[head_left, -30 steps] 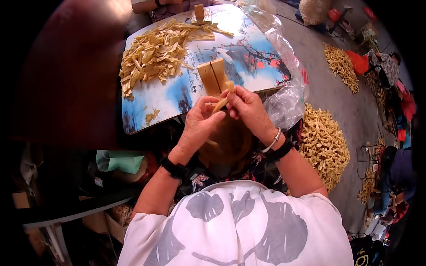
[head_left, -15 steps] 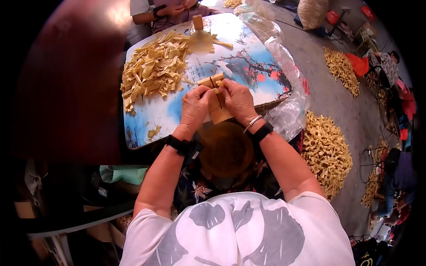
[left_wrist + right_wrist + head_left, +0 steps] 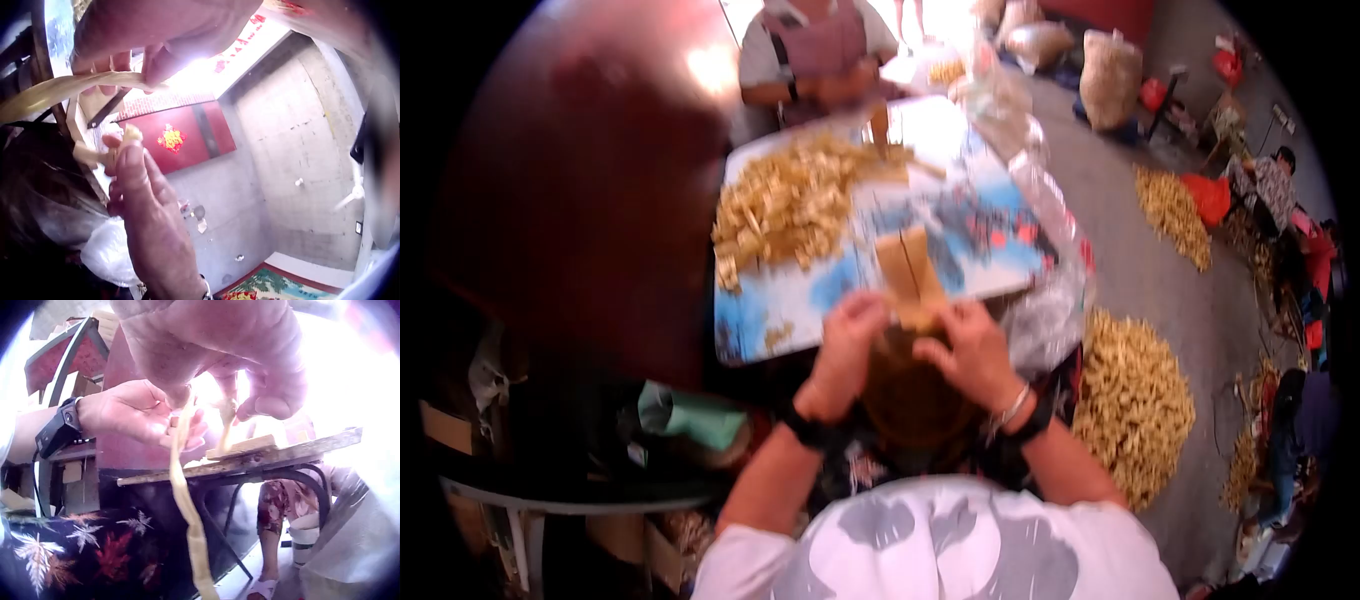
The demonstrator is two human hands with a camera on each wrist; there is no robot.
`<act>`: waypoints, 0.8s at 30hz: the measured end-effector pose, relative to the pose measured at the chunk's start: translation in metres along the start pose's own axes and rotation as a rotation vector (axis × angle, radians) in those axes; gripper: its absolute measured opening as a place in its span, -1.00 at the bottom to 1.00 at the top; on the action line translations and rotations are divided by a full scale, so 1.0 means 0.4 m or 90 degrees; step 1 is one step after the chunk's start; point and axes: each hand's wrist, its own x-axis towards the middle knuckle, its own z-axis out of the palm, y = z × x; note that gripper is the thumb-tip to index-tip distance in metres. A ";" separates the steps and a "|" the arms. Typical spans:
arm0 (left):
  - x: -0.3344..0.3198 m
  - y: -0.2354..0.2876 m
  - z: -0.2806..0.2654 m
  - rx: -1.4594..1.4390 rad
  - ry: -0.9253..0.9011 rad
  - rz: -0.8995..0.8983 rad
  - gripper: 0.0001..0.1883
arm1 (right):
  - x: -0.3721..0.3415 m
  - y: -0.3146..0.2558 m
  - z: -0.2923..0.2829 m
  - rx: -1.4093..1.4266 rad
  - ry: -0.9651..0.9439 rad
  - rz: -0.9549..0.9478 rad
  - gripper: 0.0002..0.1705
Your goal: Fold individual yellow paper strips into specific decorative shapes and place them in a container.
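Note:
My left hand (image 3: 845, 350) pinches a long, pale yellow folded strip (image 3: 56, 94) between thumb and fingers; in the right wrist view it hangs down well below the hand. My right hand (image 3: 980, 358) pinches a short yellow piece (image 3: 87, 155), with its thumb on top. Both hands are side by side at the near edge of the painted table (image 3: 825, 285), a small gap between them. Just beyond them stands a wooden block (image 3: 905, 265) with a dark slit down its upright board. Under the hands is a dark round basin (image 3: 915, 415), blurred in the head view.
A heap of flat yellow strips (image 3: 785, 205) covers the table's left part. Across it a person (image 3: 820, 60) sits near another wooden block (image 3: 879, 128). Clear plastic sheeting (image 3: 1040, 335) drapes over the right edge. Piles of twisted yellow pieces (image 3: 1135, 410) lie on the floor at right.
Both hands went forward to the slotted block, then came back toward my body and apart. The head view has tilted up, showing more of the person opposite.

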 end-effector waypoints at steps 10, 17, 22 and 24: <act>-0.160 -0.053 0.084 0.171 0.119 0.027 -0.88 | -0.031 -0.054 0.037 0.177 0.030 0.070 -0.82; -0.210 -0.176 -0.006 -0.481 -0.133 -0.501 -0.74 | -0.163 -0.109 0.038 0.300 -0.098 -0.022 -0.86; -0.230 -0.145 0.032 -0.195 -0.107 -0.418 -0.82 | -0.214 -0.123 0.028 0.329 -0.150 0.000 -0.83; -0.235 -0.125 0.038 0.050 -0.132 -0.358 -0.82 | -0.205 -0.106 0.021 0.259 -0.056 0.051 -0.81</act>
